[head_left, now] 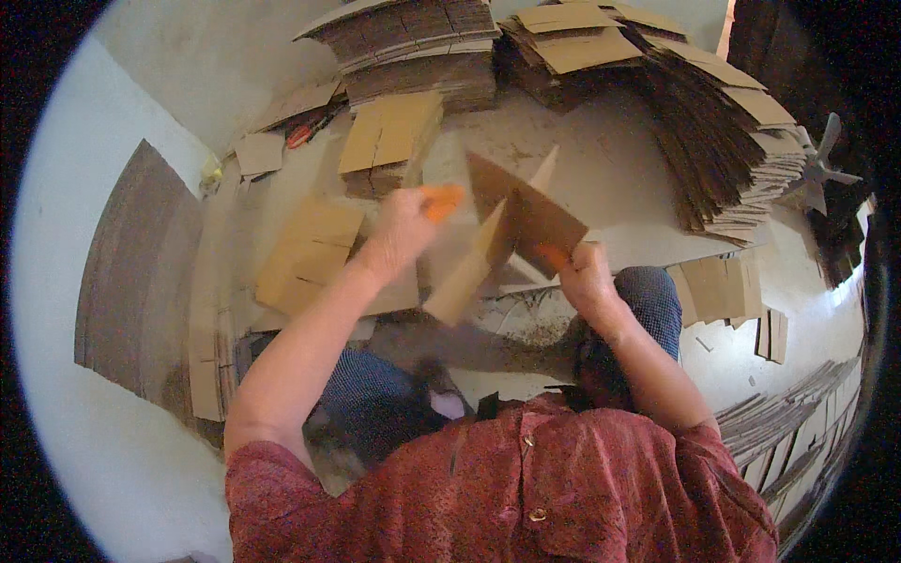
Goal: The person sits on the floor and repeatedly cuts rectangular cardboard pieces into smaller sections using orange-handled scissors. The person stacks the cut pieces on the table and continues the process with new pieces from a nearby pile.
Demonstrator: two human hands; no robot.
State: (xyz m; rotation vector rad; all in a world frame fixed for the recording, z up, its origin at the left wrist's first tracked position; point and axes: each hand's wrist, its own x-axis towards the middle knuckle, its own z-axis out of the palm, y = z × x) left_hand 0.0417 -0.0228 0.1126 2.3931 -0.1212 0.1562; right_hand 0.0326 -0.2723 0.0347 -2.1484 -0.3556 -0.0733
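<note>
My right hand [589, 281] is closed on the lower right corner of a brown cardboard divider [554, 214]. Lighter cardboard strips [469, 272] cross it, so the pieces stand at angles to each other; whether they are slotted together is blurred. Orange shows at the fingers of both hands, like finger covers. My left hand [399, 230] is raised to the left of the divider, apart from it. Motion smears its orange-covered fingers, and I see no cardboard in them. Beneath my left forearm lies a stack of cardboard pieces [310, 249] with slits cut in them.
A smaller stack of slit cardboard [392, 136] stands on the worktable [601, 159]. Tall stacks [422, 56] rise at the back, and a long leaning row [704, 131] fills the right side. Red-handled pliers or cutters [300, 136] lie back left. A fan [821, 169] stands far right.
</note>
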